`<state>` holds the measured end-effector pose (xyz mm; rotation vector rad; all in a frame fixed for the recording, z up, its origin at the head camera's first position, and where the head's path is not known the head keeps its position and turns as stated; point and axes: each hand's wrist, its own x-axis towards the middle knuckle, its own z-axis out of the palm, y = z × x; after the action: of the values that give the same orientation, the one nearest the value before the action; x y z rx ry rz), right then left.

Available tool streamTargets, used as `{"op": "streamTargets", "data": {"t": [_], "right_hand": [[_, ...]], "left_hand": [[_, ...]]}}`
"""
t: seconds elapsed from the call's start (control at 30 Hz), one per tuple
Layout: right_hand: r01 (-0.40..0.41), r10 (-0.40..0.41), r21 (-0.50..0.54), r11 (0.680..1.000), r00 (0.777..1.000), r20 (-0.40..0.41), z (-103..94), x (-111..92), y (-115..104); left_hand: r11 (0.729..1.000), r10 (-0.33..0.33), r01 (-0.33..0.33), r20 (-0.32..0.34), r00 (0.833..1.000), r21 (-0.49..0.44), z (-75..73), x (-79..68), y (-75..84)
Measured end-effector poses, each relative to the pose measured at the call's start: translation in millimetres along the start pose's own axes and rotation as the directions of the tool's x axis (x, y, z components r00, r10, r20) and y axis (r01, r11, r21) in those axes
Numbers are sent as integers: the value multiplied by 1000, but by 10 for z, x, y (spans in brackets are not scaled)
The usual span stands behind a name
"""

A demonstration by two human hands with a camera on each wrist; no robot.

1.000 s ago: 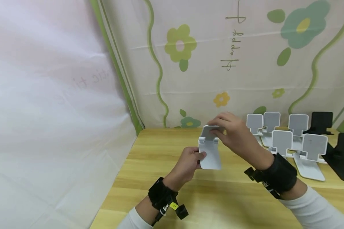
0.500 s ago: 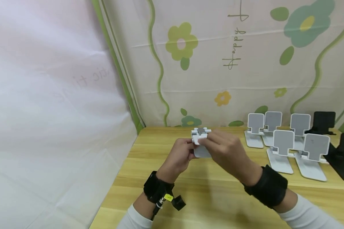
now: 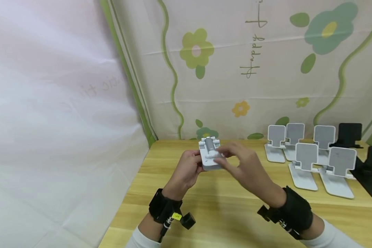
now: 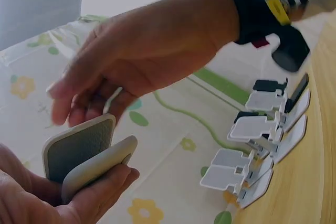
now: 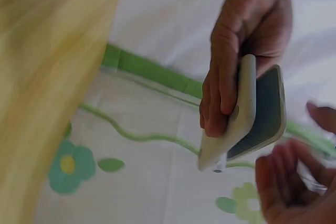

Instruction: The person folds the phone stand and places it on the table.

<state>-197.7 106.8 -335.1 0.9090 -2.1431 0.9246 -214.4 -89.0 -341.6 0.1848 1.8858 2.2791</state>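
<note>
A white folding phone stand (image 3: 208, 163) is held up above the table, its two plates folded nearly together. My left hand (image 3: 186, 169) grips it from the left side, thumb and fingers on the lower plate. In the left wrist view a gap shows between the grey-padded plate (image 4: 79, 148) and the other plate. My right hand (image 3: 248, 168) is just right of the stand, thumb and fingers spread apart. The right wrist view shows the right fingers (image 5: 286, 182) clear of the stand, blurred.
Several white phone stands (image 3: 307, 156) stand unfolded at the right of the wooden table (image 3: 223, 213). Black phone stands (image 3: 350, 134) are at the far right. A flower-patterned cloth (image 3: 220, 86) hangs behind the table.
The stand's upper plate has been folded down onto the lower one. Both hands have shifted slightly left and down, and the right fingers have come off the stand.
</note>
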Motion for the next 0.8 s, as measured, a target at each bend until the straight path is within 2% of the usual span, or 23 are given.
{"op": "streamTargets", "data": {"t": [0.03,0.07,0.1,0.17,0.2,0.23,0.27,0.3,0.37,0.47,0.67,0.8], "right_hand": [[-129,127,68,989,991,36,-33,9,9],[-261,251,135,956,964,90,-66,24,23],[-380,354,191,905,922,158,-94,46,41],[-582,497,283,763,807,319,-138,86,78],[-652,530,317,689,752,393,-154,100,102],[-702,540,350,620,706,459,-165,110,126],[-738,538,377,559,669,513,-169,113,152],[-763,529,394,513,642,556,-171,112,173],[-787,510,415,458,614,602,-180,94,215],[-804,501,423,418,593,631,-194,75,268],[-814,516,424,396,579,631,-206,46,335],[-820,524,418,391,571,632,-217,26,357]], "left_hand": [[1000,-1,1,0,1000,3,-4,-6,0],[1000,-3,3,4,1000,11,-4,-14,0],[1000,-4,4,13,1000,16,-1,-24,-1],[1000,-9,8,35,999,26,13,-39,-11],[999,-11,10,45,999,32,23,-45,-18],[999,-13,11,51,999,38,36,-49,-26],[999,-15,12,59,998,43,46,-52,-35],[999,-16,13,64,998,44,56,-53,-46],[999,-21,17,69,997,52,80,-47,-65],[998,-25,20,73,997,61,110,-39,-79],[997,-53,46,125,991,64,119,-14,-78],[995,-91,96,168,982,-21,82,-2,-69]]}}
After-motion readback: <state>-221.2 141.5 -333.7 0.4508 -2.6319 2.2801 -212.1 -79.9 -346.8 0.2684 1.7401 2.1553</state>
